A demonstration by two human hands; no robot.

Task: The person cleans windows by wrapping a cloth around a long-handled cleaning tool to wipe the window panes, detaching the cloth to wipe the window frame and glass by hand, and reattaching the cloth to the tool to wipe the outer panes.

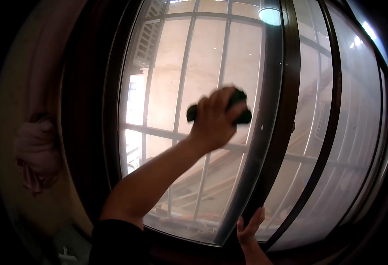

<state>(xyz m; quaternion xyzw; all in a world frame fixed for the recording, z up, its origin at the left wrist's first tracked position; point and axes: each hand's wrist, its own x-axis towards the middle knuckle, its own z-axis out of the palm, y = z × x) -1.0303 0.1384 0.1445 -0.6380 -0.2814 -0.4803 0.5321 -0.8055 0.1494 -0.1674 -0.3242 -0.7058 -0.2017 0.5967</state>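
My left hand (216, 117) is wrapped round a dark green object (243, 115) in front of the window glass (163, 84). The object sticks out on both sides of my fingers; slight blur hides what it is, and whether it touches the glass I cannot tell. That arm reaches up from the lower left, in a black sleeve (116, 243). Low on the right, my right hand (250, 226) rests against or close to the dark window frame (286, 110), fingers stretched upward and thumb apart, with nothing in it.
Behind the glass stand pale metal bars (185, 66) and a light wall. More dark-framed panes (357, 132) are on the right. At the left, a bundled pinkish cloth (39, 152) hangs beside the frame. A round light reflection shows near the top.
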